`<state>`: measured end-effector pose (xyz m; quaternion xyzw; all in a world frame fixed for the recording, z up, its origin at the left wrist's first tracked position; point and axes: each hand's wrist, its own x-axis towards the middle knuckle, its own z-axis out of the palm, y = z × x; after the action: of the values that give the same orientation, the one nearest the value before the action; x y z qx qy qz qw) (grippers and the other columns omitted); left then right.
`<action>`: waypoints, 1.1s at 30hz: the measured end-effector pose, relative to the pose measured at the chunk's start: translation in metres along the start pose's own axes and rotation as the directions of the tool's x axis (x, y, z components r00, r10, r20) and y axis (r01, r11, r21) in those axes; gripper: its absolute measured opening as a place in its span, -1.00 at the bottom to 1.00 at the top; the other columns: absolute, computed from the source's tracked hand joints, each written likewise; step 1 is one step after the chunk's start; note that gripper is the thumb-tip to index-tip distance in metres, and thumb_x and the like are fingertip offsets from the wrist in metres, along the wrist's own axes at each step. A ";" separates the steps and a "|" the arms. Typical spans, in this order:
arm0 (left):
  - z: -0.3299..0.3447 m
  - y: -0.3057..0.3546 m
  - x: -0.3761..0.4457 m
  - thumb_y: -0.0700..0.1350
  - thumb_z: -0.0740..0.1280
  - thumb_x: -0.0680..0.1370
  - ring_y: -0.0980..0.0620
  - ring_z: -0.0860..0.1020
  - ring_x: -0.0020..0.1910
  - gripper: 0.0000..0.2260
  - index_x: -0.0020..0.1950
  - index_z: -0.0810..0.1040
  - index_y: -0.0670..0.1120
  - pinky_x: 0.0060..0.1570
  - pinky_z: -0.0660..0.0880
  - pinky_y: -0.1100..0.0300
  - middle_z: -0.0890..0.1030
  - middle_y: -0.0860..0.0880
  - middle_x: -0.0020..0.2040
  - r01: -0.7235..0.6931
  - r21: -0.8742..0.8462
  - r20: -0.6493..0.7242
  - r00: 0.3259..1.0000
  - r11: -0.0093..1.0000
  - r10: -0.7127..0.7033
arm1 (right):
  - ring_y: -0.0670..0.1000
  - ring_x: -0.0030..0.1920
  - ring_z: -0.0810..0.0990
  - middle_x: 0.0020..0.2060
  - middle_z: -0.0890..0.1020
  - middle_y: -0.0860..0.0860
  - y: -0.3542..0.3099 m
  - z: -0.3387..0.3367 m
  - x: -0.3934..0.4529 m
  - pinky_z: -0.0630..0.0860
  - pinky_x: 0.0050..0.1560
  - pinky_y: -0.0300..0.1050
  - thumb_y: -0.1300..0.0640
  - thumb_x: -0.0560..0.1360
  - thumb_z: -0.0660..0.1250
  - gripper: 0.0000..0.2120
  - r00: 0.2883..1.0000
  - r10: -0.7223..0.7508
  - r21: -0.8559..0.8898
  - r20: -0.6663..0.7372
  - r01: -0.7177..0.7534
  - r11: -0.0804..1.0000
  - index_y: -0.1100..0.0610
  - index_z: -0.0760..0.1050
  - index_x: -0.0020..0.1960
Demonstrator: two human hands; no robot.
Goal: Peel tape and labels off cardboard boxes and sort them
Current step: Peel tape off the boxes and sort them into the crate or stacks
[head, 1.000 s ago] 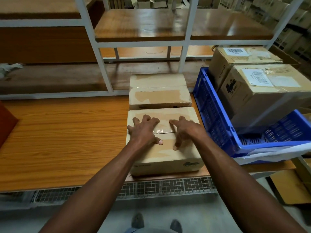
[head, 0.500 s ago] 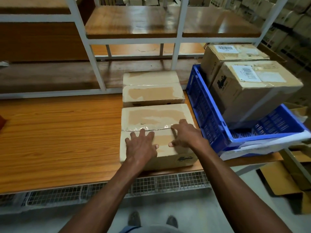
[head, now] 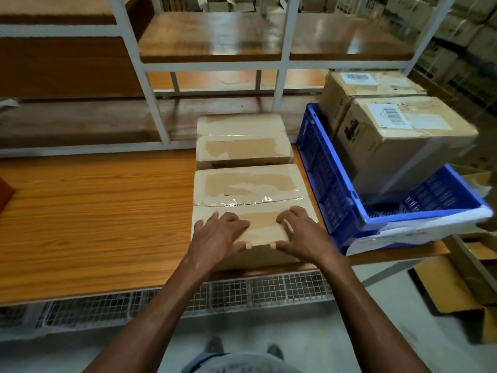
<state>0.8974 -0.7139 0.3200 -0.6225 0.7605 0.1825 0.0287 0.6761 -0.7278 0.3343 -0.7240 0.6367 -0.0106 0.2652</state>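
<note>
Wooden bench [head: 94, 211] carrying near box [head: 250, 208] at front edge, beside blue crate [head: 330, 184]. Box looking stiff, probably light. Clear tape [head: 250, 201] crossing top seam, slick, glare hiding edge. My left hand [head: 217, 235] and right hand [head: 301, 235] lying spread, pressing lid, pinching nothing. Planning on lifting tape at loose end.

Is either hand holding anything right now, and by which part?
Neither grips anything. The left hand and right hand lie spread on the near box's top, by its front edge.
</note>
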 end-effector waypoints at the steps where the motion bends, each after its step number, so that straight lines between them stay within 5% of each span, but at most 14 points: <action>1: -0.002 -0.005 0.000 0.27 0.30 0.59 -0.13 0.12 0.63 -0.39 0.61 0.19 0.28 0.54 0.08 -0.30 0.16 0.10 0.65 -0.002 0.013 0.048 0.999 1.000 0.001 | 0.05 0.39 0.45 0.50 0.35 -0.04 0.000 0.006 -0.003 0.38 0.43 0.18 -0.13 0.46 0.54 -0.43 0.996 0.006 0.020 -0.090 -0.004 1.000 -0.08 0.44 0.40; 4: 0.009 -0.015 -0.003 0.21 0.38 0.57 -0.14 -0.12 0.67 -0.22 0.65 -0.03 0.29 0.53 -0.15 -0.36 -0.08 0.14 0.68 -0.022 0.051 0.085 0.996 0.998 0.017 | -0.07 0.24 0.51 0.35 0.47 -0.13 0.003 0.033 -0.010 0.40 0.40 0.19 -0.11 0.45 0.56 -0.58 0.961 -0.022 0.128 -0.277 0.060 0.990 -0.10 0.54 0.25; 7: 0.040 -0.020 -0.010 0.00 0.48 0.55 -0.13 -0.10 0.66 -0.11 0.65 -0.08 0.30 0.51 -0.16 -0.37 -0.04 0.11 0.69 -0.044 0.100 -0.114 0.992 0.994 0.055 | -0.08 0.38 0.43 0.42 0.46 -0.13 0.011 0.038 -0.014 0.23 0.49 0.15 -0.13 0.49 0.50 -0.61 0.954 -0.046 0.122 -0.296 0.086 0.989 -0.11 0.55 0.29; 11: 0.069 -0.020 -0.023 -0.10 0.57 0.44 -0.13 0.20 0.62 -0.12 0.62 0.19 0.26 0.50 0.04 -0.33 0.28 0.03 0.62 -0.030 0.068 -0.387 0.921 0.997 0.054 | 0.13 0.66 -0.05 0.60 0.23 -0.17 0.021 0.041 -0.016 -0.05 0.53 0.34 -0.25 0.47 0.47 -0.58 0.965 0.029 0.200 -0.262 0.025 0.979 -0.31 0.52 0.30; 13: 0.077 -0.016 -0.031 -0.13 0.52 0.48 -0.18 0.11 0.63 -0.23 0.59 0.28 0.29 0.48 0.05 -0.34 0.26 -0.04 0.62 0.034 -0.064 -0.473 0.879 0.997 -0.061 | 0.19 0.65 -0.25 0.64 0.10 -0.23 0.028 0.048 -0.019 -0.10 0.51 0.42 -0.26 0.45 0.49 -0.60 0.965 0.080 0.321 -0.248 0.004 0.947 -0.47 0.48 0.24; 16: 0.085 -0.010 -0.039 -0.12 0.45 0.56 -0.24 -0.07 0.64 -0.33 0.56 0.31 0.35 0.48 0.14 -0.38 0.09 -0.05 0.65 0.138 -0.301 -0.459 0.847 0.944 -0.270 | 0.22 0.64 -0.04 0.64 0.03 -0.28 0.033 0.058 -0.025 0.16 0.49 0.22 -0.05 0.50 0.54 -0.49 0.955 0.073 0.411 -0.289 0.055 0.910 -0.51 0.43 0.27; 19: 0.080 -0.008 -0.040 -0.24 0.48 0.53 -0.18 0.16 0.55 -0.33 0.51 0.41 0.30 0.31 0.52 -0.23 0.18 0.04 0.62 0.109 -0.433 -0.450 0.834 0.895 -0.319 | 0.16 0.58 0.18 0.63 0.10 -0.29 0.038 0.064 -0.022 0.21 0.37 -0.08 0.13 0.51 0.54 -0.42 0.933 0.053 0.382 -0.355 0.093 0.919 -0.42 0.50 0.33; 23: 0.066 -0.012 -0.040 -0.23 0.51 0.51 -0.05 0.29 0.42 -0.44 0.42 0.53 0.22 0.26 0.58 -0.12 0.35 0.06 0.52 0.037 -0.464 -0.512 0.803 0.885 -0.303 | 0.09 0.54 0.30 0.57 0.29 -0.23 0.037 0.050 -0.019 0.27 0.52 0.29 0.09 0.45 0.59 -0.45 0.916 0.079 0.363 -0.393 0.075 0.929 -0.31 0.56 0.34; 28: 0.025 -0.019 -0.039 -0.11 0.53 0.50 0.10 0.34 0.33 -0.56 0.36 0.58 0.11 0.20 0.59 -0.21 0.40 0.09 0.41 -0.063 -0.542 -0.622 0.700 0.838 -0.350 | 0.09 0.39 0.43 0.45 0.39 -0.06 0.020 0.003 -0.025 0.33 0.36 0.26 -0.09 0.42 0.59 -0.37 0.824 0.066 0.317 -0.562 0.141 0.938 -0.16 0.49 0.44; 31: -0.009 -0.012 -0.033 -0.10 0.56 0.47 0.10 0.40 0.28 -0.53 0.37 0.58 0.02 0.14 0.58 0.19 0.45 -0.01 0.40 -0.114 -0.563 -0.665 0.650 0.819 -0.367 | 0.08 0.34 0.44 0.40 0.40 -0.03 0.007 -0.022 -0.017 0.40 0.32 0.26 -0.10 0.42 0.58 -0.37 0.765 0.027 0.293 -0.644 0.214 0.932 -0.14 0.46 0.44; 33: -0.031 -0.011 -0.028 -0.09 0.59 0.44 0.18 0.38 0.28 -0.53 0.34 0.60 0.00 0.08 0.38 0.50 0.46 0.02 0.38 -0.125 -0.580 -0.669 0.638 0.805 -0.382 | 0.04 0.30 0.45 0.38 0.40 -0.03 -0.001 -0.035 -0.008 0.41 0.32 0.25 -0.08 0.42 0.58 -0.41 0.743 0.020 0.276 -0.669 0.223 0.935 -0.10 0.46 0.38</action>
<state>0.9193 -0.6994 0.3536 -0.6733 0.5584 0.1230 -0.4688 0.6630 -0.7335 0.3669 -0.6503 0.6362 -0.3902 0.1416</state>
